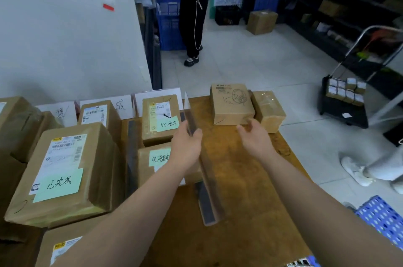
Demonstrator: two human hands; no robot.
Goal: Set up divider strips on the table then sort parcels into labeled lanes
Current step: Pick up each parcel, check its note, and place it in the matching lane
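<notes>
The left hand pinches the clear divider, standing on edge along the table between the lanes. The right hand reaches open-fingered, holding nothing, just short of a box.

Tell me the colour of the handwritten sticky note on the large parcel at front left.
Pale green, with black handwriting, on the large parcel's sticky note; head view, the only one.

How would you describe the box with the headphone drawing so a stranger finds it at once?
Look at the wooden table, far right end. Two brown boxes stand touching there; the headphone box is the taller left one, line-drawn on top, unlike its plain taped neighbour.
</notes>
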